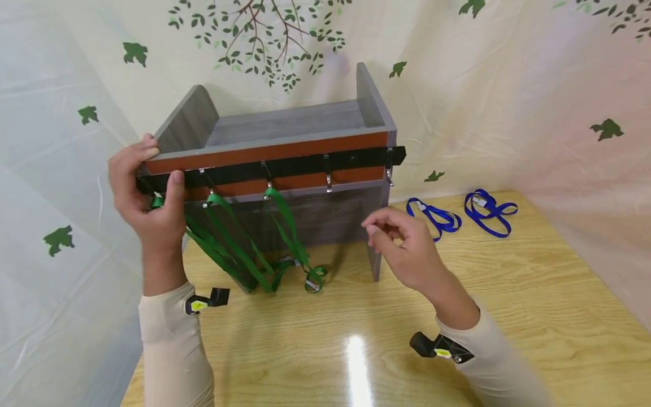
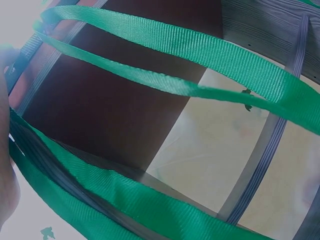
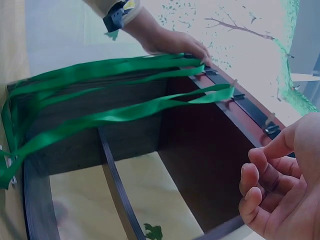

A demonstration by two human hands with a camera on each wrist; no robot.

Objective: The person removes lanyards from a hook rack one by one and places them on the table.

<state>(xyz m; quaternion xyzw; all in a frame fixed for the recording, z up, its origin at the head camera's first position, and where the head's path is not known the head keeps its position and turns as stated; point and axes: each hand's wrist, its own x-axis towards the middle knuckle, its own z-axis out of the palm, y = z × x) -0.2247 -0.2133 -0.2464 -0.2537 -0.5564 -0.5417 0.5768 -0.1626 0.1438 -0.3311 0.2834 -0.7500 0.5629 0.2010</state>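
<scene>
R hand (image 1: pixel 407 243) empty, loosely curled, nr rack (image 1: pixel 295 149); L hand (image 1: pixel 134 192) clamps rack's L end: tug might tip it, shedding straps (image 3: pixel 125 111).

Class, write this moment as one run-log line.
left hand: grips rack | right hand: holds nothing | green straps: hang from hooks | blue straps: on table

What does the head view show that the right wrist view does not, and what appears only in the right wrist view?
Only the head view: two blue lanyards on the table and the top face of the rack's shelf.

Only the right wrist view: the shelf's dark underside and the pale sheet through the rack's openings.

Both: green lanyards on the black hook strip, the left hand gripping the rack, and the right hand.
</scene>
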